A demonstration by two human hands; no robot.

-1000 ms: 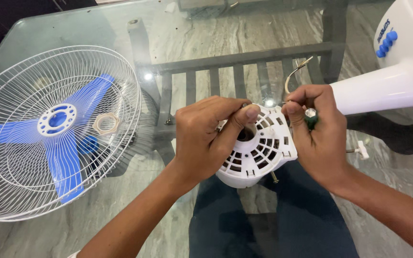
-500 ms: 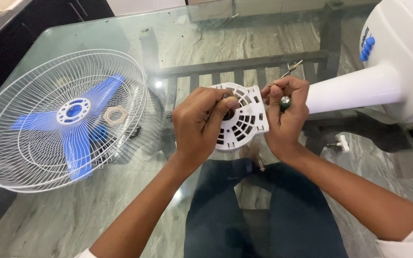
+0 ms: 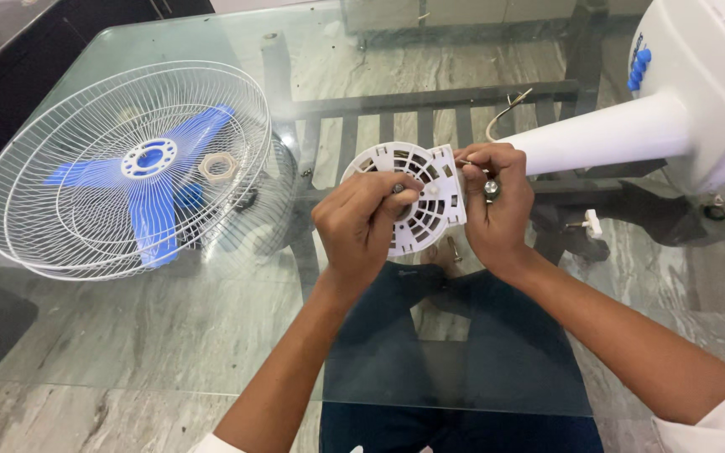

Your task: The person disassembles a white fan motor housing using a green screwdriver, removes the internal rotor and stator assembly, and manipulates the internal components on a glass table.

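Pinching a small screw against the white slotted plastic motor cover [image 3: 417, 197] with my left hand [image 3: 362, 226]; right hand [image 3: 497, 205] curled round its right edge (glass table [image 3: 127, 327], wire fan guard [image 3: 127, 168] far left).

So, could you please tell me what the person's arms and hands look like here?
Both forearms are bare, and the left hand and right hand wear no gloves, rings or watch that I can see. A white sleeve edge shows on the right arm, and a sliver of white on the left.
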